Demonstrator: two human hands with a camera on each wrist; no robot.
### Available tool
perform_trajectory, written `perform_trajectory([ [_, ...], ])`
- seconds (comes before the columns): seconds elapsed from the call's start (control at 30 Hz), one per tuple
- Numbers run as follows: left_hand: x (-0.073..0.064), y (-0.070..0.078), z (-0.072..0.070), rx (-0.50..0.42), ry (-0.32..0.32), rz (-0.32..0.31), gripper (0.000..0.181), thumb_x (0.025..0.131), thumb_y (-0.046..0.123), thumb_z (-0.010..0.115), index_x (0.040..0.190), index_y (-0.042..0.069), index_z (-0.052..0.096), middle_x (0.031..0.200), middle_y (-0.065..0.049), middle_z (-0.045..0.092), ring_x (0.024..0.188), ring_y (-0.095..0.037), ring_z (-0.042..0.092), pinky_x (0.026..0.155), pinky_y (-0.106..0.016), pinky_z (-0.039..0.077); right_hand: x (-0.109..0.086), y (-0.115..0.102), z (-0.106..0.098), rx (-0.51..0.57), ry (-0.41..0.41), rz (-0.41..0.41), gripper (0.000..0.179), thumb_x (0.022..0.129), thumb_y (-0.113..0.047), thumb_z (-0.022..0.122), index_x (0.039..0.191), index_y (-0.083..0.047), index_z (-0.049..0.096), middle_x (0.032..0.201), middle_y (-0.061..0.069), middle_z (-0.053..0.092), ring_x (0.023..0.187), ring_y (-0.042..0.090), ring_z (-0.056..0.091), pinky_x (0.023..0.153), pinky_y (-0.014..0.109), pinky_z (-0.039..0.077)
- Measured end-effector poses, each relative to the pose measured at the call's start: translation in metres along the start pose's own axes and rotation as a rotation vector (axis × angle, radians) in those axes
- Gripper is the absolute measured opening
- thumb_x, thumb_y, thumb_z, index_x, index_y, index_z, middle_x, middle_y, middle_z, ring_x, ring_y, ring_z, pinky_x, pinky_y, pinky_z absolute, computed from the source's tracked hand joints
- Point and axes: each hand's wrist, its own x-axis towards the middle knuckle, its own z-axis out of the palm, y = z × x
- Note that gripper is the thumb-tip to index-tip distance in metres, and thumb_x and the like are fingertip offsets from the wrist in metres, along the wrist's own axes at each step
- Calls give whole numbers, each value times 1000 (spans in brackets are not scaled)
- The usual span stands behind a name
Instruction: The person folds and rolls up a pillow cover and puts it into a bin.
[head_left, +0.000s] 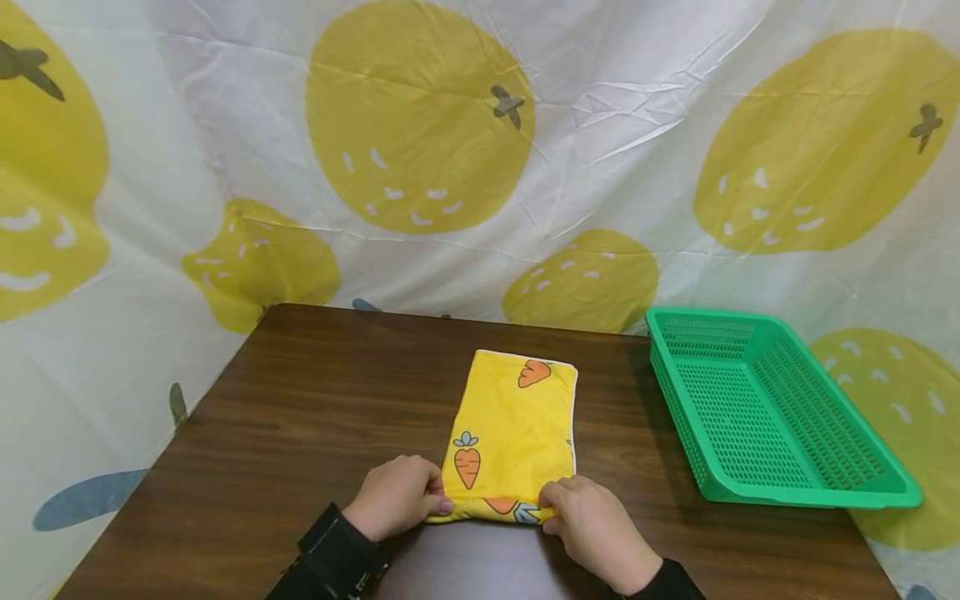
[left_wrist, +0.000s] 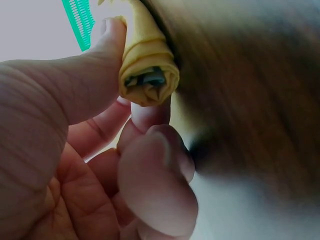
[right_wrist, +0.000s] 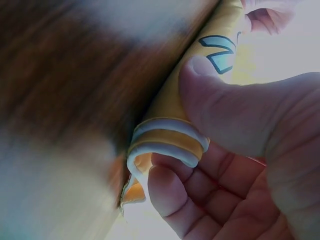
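A yellow cloth (head_left: 513, 425) printed with orange carrots lies on the table, its near edge rolled up into a short tube. At the roll's left end, my left hand (head_left: 401, 497) pinches the fabric between thumb and fingers. The right end is gripped by my right hand (head_left: 596, 529) in the same way. In the left wrist view the spiral end of the rolled cloth (left_wrist: 149, 82) shows beside the thumb. White-edged layers of the rolled cloth (right_wrist: 167, 137) appear in the right wrist view, with fingertips curled under them.
On the right side of the brown wooden table (head_left: 337, 392) stands a green perforated plastic basket (head_left: 813, 504). A white curtain (head_left: 247, 125) with yellow fruit prints hangs behind the table and along its sides.
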Motion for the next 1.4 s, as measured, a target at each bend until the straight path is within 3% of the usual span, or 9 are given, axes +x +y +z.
perform_trajectory([
  [0.33, -1, 1, 0, 2, -14, -11, 37, 88, 40, 87, 67, 23, 62, 65, 9, 54, 62, -11, 49, 59, -30, 36, 2, 0, 3, -16, -27, 19, 16, 86, -9, 86, 94, -12, 73, 83, -4, 71, 77, 12, 63, 70, 34, 54],
  [0.7, -1, 2, 0, 1, -13, -16, 37, 88, 39, 87, 66, 23, 62, 64, 9, 53, 62, -11, 49, 59, -30, 35, 2, 2, 4, -4, -2, 1, 14, 86, -8, 85, 94, -12, 74, 83, -3, 72, 76, 13, 64, 69, 34, 54],
  [1.4, 0, 1, -1, -26, -32, -23, 37, 89, 40, 87, 66, 22, 63, 63, 9, 53, 61, -11, 49, 58, -29, 34, 5, 4, 2, 66, -69, 58, 12, 86, -8, 86, 94, -12, 78, 81, -5, 68, 74, 9, 61, 68, 32, 53],
])
